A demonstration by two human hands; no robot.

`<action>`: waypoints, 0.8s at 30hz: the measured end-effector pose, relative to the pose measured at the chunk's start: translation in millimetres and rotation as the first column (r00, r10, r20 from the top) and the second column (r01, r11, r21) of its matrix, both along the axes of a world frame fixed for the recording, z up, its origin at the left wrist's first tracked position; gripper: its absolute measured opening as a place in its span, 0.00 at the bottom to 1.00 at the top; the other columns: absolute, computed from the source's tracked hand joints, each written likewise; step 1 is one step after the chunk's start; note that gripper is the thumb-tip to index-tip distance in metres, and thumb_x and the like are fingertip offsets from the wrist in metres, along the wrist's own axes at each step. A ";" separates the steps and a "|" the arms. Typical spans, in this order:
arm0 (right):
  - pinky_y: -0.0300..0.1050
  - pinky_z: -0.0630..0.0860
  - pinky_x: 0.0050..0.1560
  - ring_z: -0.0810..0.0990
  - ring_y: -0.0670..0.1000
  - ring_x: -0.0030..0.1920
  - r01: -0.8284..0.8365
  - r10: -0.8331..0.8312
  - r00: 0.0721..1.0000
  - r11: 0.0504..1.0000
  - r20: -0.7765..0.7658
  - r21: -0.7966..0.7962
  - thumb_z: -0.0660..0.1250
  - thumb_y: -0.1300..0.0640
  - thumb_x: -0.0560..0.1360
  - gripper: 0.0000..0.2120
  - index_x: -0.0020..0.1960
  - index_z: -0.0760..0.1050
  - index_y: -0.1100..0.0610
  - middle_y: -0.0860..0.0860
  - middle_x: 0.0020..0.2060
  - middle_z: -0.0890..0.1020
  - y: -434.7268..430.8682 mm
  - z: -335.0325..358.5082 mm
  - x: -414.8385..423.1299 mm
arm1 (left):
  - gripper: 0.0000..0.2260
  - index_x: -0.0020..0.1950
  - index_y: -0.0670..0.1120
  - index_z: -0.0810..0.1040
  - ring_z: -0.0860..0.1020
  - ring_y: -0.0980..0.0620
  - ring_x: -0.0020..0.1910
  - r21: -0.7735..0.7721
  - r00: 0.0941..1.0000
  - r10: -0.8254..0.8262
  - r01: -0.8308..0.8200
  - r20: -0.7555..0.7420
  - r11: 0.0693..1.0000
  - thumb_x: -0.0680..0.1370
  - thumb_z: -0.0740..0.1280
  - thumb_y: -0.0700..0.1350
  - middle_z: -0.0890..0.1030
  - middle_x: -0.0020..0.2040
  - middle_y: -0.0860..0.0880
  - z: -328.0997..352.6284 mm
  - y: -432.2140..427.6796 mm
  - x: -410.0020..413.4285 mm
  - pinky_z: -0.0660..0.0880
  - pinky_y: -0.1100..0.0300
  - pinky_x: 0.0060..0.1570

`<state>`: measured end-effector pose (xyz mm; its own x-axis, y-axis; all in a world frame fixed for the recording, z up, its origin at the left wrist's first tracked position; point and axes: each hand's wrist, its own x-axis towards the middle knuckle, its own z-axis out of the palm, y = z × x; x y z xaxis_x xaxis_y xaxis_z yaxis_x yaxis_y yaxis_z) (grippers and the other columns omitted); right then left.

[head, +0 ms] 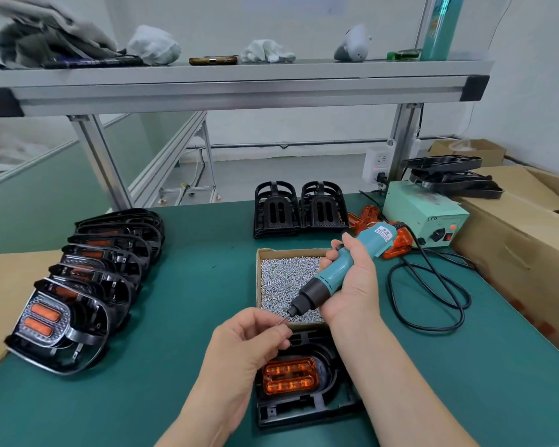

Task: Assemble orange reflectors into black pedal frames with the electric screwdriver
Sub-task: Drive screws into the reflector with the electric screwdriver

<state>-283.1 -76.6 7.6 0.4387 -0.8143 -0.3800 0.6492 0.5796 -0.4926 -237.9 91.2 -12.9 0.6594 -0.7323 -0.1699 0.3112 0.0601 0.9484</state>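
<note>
Pedal frames with reflectors fitted (78, 301), in a leaning row at far left of green table (191, 253). Left hand (249, 346) pinching small screw (283, 321) at bit tip. Beneath, orange reflector (291, 375) seated in black pedal frame (304, 411). Box of screws (281, 279) just behind. Right hand (352, 285) wrapped round electric screwdriver (329, 279), tilted down-left. Power unit (423, 211) far right.

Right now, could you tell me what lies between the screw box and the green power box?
Head view: loose orange reflectors lie between the screw box and the power box.
</note>
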 end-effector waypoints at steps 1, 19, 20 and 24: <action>0.34 0.74 0.27 0.73 0.44 0.28 0.009 -0.009 1.000 1.000 0.001 0.003 0.73 0.56 0.76 0.08 0.48 0.74 0.57 0.49 0.33 0.76 -0.2 0.0 -0.7 | 0.05 0.37 0.43 0.85 0.79 0.50 0.36 -0.025 0.999 0.013 -0.015 -0.040 1.000 0.66 0.75 0.34 0.82 0.39 0.39 1.0 0.7 -0.7 0.76 0.54 0.48; 0.34 0.75 0.30 0.75 0.43 0.27 0.097 -0.097 0.995 0.995 -0.011 -0.020 0.72 0.59 0.76 0.07 0.47 0.74 0.57 0.49 0.36 0.79 -4.3 -7.3 -5.3 | 0.05 0.39 0.41 0.85 0.81 0.52 0.35 0.010 0.988 0.153 -0.153 -0.032 0.988 0.71 0.73 0.32 0.83 0.39 0.41 -6.8 -1.2 -9.8 0.79 0.64 0.36; 0.34 0.75 0.29 0.75 0.43 0.27 0.102 -0.102 0.995 0.995 -0.007 -0.016 0.72 0.60 0.76 0.07 0.47 0.74 0.57 0.49 0.36 0.79 -4.5 -7.9 -5.8 | 0.06 0.39 0.42 0.85 0.81 0.53 0.35 0.022 0.987 0.162 -0.162 0.007 0.986 0.71 0.73 0.32 0.83 0.38 0.42 -7.5 -0.9 -10.2 0.79 0.64 0.35; 0.34 0.74 0.31 0.75 0.43 0.29 0.092 -0.092 0.996 0.996 -0.014 -0.016 0.72 0.59 0.76 0.07 0.48 0.74 0.57 0.49 0.36 0.78 -4.8 -9.1 -7.6 | 0.07 0.39 0.43 0.85 0.80 0.54 0.34 0.033 0.984 0.171 -0.172 0.050 0.984 0.72 0.73 0.31 0.82 0.36 0.44 -9.4 -0.9 -11.6 0.78 0.64 0.33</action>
<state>-290.7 -81.4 -1.6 0.3560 -0.8567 -0.3732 0.6922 0.5101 -0.5106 -249.5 90.3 -22.3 0.7826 -0.6013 -0.1611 0.2546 0.0730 0.9643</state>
